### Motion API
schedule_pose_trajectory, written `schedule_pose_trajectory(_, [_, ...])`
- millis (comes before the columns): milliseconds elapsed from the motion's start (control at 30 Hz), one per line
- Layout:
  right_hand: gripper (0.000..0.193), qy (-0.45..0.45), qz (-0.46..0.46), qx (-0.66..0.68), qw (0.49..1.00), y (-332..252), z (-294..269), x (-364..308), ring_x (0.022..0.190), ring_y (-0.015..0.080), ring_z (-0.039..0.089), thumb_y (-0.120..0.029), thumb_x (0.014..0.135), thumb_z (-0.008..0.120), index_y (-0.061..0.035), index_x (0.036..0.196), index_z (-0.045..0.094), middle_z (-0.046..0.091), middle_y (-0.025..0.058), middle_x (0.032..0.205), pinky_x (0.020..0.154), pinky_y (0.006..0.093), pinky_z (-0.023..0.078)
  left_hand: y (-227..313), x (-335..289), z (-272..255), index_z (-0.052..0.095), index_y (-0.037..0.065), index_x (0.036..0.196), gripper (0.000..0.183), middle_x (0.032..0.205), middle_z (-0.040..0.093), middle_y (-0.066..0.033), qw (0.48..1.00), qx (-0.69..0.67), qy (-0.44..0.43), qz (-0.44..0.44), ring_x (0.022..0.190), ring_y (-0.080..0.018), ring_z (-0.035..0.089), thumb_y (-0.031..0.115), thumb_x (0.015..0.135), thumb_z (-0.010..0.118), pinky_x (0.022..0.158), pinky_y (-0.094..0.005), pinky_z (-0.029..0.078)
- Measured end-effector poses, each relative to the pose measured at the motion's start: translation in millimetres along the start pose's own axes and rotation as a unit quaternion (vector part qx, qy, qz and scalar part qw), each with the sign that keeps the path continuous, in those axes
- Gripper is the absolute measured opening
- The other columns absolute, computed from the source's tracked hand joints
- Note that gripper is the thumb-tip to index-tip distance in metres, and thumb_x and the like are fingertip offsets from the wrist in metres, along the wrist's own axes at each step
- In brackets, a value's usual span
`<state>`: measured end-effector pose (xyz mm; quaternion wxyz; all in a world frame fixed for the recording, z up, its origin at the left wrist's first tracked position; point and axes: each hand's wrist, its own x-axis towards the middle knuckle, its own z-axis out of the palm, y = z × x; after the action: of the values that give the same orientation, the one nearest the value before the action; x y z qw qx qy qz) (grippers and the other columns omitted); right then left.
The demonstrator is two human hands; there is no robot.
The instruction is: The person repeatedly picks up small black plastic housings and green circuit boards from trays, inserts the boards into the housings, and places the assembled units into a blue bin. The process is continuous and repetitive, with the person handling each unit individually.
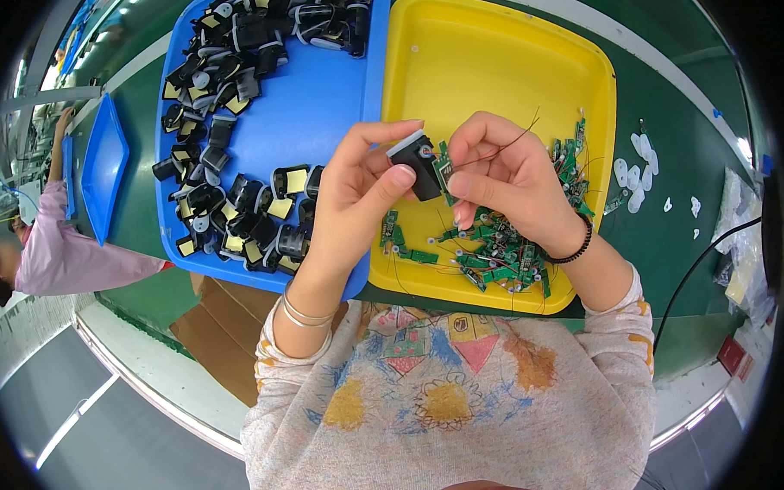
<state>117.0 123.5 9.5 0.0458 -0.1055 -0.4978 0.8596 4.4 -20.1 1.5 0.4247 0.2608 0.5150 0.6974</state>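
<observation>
fingers (404,177) pinch upright black housing (417,165), board (444,170) alongside.

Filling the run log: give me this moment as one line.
left hand: holds black part | right hand: holds green board against it | below: yellow tray

empty blue tray (104,164) (far left), white scraps (636,180), cardboard box (227,333)

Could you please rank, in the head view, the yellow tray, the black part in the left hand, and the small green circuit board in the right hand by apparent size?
1. Yellow tray
2. Black part
3. Green circuit board, partly hidden by fingers, so slightly unsure.
</observation>
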Motion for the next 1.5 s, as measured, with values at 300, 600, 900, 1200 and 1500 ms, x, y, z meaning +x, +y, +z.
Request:
schedule_pose_trajectory(300, [0.014,-0.022,0.025,-0.061,0.998,1,-4,-1,0.059,0.0067,0.056,-0.007,0.080,0.061,0.0004,0.088,0.052,0.058,0.0036,0.074,0.054,0.0191,0.047,-1,-4,-2,0.051,0.000,0.111,0.032,0.099,0.058,-0.0076,0.982,0.168,0.021,0.088,0.082,-0.0106,0.054,0.001,0.079,0.057,0.071,-0.0232,0.043])
schedule_pose_trajectory(600, [0.015,-0.025,0.037,-0.006,0.999,4,-4,-2,0.060,0.0101,0.058,-0.008,0.078,0.063,0.0028,0.087,0.055,0.060,0.0055,0.076,0.055,0.0208,0.048,-6,-1,-2,0.056,0.001,0.107,0.032,0.097,0.062,-0.0121,0.947,0.251,0.022,0.201,0.081,-0.0187,0.060,0.001,0.076,0.060,0.070,-0.0266,0.046])
schedule_pose_trajectory(900, [0.015,-0.036,0.015,0.011,0.999,2,0,-3,0.065,0.0092,0.058,-0.007,0.079,0.062,0.0031,0.088,0.056,0.060,0.0060,0.078,0.057,0.0217,0.050,-11,-3,-2,0.051,-0.001,0.109,0.032,0.101,0.059,-0.0135,0.941,0.239,0.006,0.240,0.085,-0.0199,0.058,0.003,0.078,0.059,0.077,-0.0296,0.045])
schedule_pose_trajectory(1200, [0.010,0.023,-0.054,-0.165,0.985,4,5,-5,0.065,0.0076,0.056,-0.006,0.078,0.062,0.0007,0.081,0.056,0.057,0.0037,0.072,0.054,0.0219,0.048,-12,0,-2,0.047,0.001,0.113,0.039,0.111,0.055,-0.0174,0.960,0.188,-0.025,0.207,0.093,-0.0215,0.058,0.000,0.076,0.058,0.076,-0.0295,0.046])
schedule_pose_trajectory(1500, [0.012,0.077,-0.253,-0.445,0.856,8,8,-4,0.056,0.0205,0.055,-0.007,0.070,0.066,-0.0037,0.073,0.055,0.055,0.0071,0.066,0.049,0.0279,0.043,-4,0,-1,0.042,0.001,0.112,0.039,0.126,0.042,-0.0231,0.982,0.145,-0.028,0.119,0.105,-0.0235,0.053,0.000,0.075,0.053,0.083,-0.0302,0.044])
